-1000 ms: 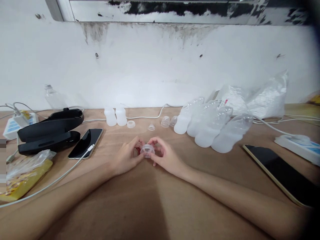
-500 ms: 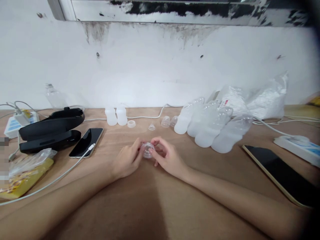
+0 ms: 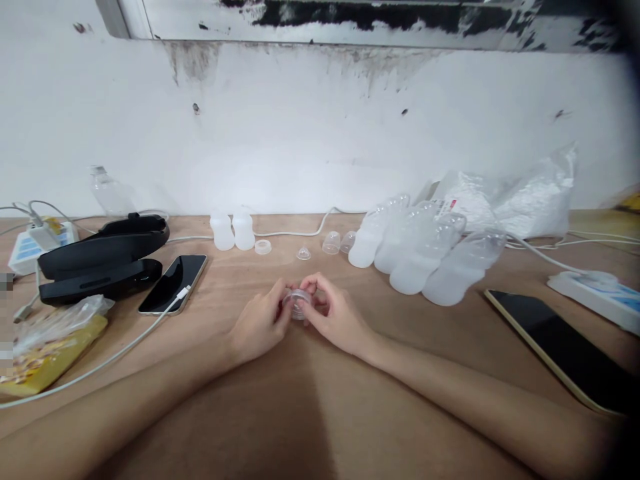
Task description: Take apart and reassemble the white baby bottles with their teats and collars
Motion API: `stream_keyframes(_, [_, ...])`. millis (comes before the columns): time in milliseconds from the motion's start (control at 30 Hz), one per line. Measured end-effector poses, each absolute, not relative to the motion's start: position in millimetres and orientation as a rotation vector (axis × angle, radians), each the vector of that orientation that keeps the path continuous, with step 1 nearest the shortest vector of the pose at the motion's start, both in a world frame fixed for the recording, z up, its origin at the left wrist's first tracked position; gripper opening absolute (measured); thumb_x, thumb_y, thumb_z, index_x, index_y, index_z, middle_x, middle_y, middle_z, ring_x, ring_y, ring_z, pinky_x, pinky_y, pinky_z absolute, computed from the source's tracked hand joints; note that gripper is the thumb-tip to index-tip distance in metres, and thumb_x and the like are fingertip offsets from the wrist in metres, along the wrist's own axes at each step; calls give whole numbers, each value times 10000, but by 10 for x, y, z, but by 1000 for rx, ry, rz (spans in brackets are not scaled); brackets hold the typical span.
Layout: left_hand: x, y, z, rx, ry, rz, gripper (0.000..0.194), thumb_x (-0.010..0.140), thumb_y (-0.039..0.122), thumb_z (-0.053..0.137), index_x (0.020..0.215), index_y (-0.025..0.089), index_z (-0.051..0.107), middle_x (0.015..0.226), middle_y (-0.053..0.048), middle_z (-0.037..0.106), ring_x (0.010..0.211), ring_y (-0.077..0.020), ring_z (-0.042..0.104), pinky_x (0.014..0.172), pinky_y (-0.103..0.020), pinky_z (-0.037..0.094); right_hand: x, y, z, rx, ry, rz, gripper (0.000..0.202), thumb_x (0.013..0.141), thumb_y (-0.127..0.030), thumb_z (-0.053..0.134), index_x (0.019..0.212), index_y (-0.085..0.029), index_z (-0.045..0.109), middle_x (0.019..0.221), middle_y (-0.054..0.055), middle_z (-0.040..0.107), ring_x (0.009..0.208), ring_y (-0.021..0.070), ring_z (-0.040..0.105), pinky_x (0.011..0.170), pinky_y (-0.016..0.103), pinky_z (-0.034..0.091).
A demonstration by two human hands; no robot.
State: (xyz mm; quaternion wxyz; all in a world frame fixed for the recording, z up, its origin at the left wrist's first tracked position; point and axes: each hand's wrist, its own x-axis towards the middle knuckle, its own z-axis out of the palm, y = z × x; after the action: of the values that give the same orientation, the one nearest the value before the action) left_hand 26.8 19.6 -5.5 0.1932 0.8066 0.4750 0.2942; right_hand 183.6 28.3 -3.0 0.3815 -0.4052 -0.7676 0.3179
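Observation:
Between both hands, low over the wooden table, is a clear plastic baby bottle collar ring (image 3: 299, 295). Something clear shows inside and beneath it, too small to make out. My left hand (image 3: 263, 319) pinches the ring's left side with thumb and fingers, and my right hand (image 3: 337, 311) grips its right side. Beyond them lie a clear bottle nipple (image 3: 303, 253), a loose white collar ring (image 3: 263, 247) and two clear domed caps (image 3: 331, 243). Two white bottles (image 3: 223, 231) without tops stand at the back left of the hands.
Several capped baby bottles (image 3: 407, 270) lean in rows at the right, before a plastic bag (image 3: 533, 200). Phones (image 3: 175, 283) lie on both sides. On the left are a black case (image 3: 105, 250), a yellow bag (image 3: 60, 353) and a white cable (image 3: 107, 369).
The collar ring has tilted and shifted slightly right and down between the hands. My left hand has moved a little right, its thumb now over the ring's near side.

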Motion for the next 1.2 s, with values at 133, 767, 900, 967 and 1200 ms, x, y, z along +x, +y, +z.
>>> stream_keyframes(133, [266,206,-89,2290,1370,822,177,833,192,380,996,221,441,771,13,630,559,-127,534,534,-224,361,1825,283,-34,-1055,-2051,680,154,699,-150,514,824,-204,443,682,-32,480,590,98,459,577,237,393])
stream_keyframes(767, [61,224,249,2658,1271,454,429,799,331,455,1193,213,330,1124,-86,553,925,-242,565,747,-330,422,1839,407,-122,-828,-1540,1560,504,658,-319,651,1070,-250,369,936,7,420,699,118,582,448,191,507])
stream_keyframes(900, [-255,670,639,2828,1354,509,497,779,387,483,1212,199,329,1235,-96,450,1121,-242,411,932,-379,290,1834,405,-124,-796,-1541,1584,463,681,-311,635,1062,-238,383,946,12,384,753,146,603,442,184,493])
stream_keyframes(967, [-412,1001,765,2806,1716,601,566,745,440,514,1204,159,339,1276,-131,395,1187,-279,316,962,-427,214,1835,404,-119,-789,-1552,1590,443,688,-309,629,1049,-239,381,976,19,380,769,146,602,448,185,492])
stream_keyframes(1200, [-713,1769,690,2677,1920,432,620,681,534,542,1132,122,437,1106,-157,559,1158,-337,361,944,-594,56,1859,409,-122,-781,-1585,1613,412,703,-293,620,1045,-239,398,979,15,359,777,136,595,462,185,482])
